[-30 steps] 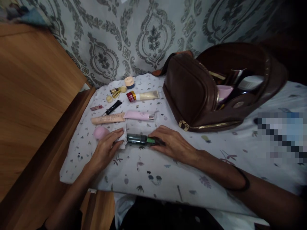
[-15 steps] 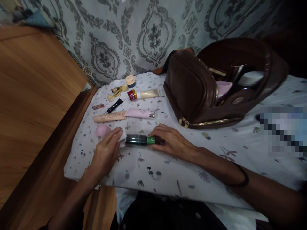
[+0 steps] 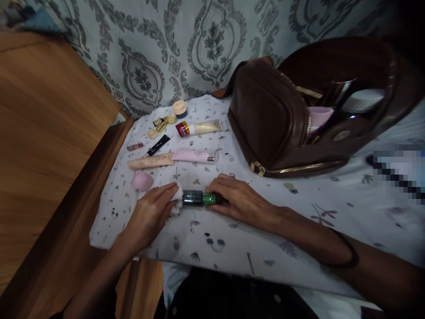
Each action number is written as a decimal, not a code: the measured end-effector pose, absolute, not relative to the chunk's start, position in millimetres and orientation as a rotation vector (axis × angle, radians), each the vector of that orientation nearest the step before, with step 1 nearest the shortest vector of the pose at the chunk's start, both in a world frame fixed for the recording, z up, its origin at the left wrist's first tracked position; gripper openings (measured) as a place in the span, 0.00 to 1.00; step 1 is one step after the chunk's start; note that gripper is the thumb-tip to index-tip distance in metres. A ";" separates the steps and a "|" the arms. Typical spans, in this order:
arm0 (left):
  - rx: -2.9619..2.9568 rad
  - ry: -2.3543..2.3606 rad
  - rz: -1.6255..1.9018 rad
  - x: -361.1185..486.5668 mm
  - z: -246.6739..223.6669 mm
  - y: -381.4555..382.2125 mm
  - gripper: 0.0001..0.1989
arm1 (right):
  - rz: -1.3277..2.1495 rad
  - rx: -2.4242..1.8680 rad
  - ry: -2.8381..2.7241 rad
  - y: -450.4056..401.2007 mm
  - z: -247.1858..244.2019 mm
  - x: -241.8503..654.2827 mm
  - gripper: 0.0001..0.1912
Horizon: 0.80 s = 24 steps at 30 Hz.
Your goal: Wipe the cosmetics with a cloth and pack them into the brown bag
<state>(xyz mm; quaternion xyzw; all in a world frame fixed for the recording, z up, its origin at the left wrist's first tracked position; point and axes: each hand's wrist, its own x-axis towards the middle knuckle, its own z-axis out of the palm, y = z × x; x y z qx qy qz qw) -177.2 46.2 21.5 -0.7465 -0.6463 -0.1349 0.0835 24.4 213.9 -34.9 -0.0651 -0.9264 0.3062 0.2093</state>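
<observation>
A dark green bottle [image 3: 192,198] with a bright green collar lies level between my hands, just above or on the sheet; I cannot tell which. My right hand [image 3: 237,198] is closed round its dark end. At the other end, my left hand [image 3: 151,212] presses a white wipe [image 3: 178,195] about the bottle, so that end is hidden. A pink makeup sponge [image 3: 142,181] sits just beyond my left hand. Behind it lie a peach tube [image 3: 151,161] and a pink tube [image 3: 194,155], end to end.
The open brown bag [image 3: 265,119] stands at the right, with a pink item and a white-lidded jar inside. Farther back are a cream tube [image 3: 207,127], a black tube [image 3: 158,145] and a small jar [image 3: 180,109]. A wooden panel [image 3: 56,110] rises at the left.
My left hand and the wipe have slid right along the bottle, covering more of it. My right hand keeps its hold. The view has shifted slightly.
</observation>
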 end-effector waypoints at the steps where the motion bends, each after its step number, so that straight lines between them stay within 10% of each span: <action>1: -2.208 -1.967 -0.436 -182.7 22.1 41.3 0.15 | 0.865 -0.174 -2.577 214.0 -34.8 24.5 0.06; 24: -2.368 -1.789 -0.216 -118.8 24.7 53.8 0.22 | 0.766 -0.048 -2.609 209.9 -39.0 22.2 0.07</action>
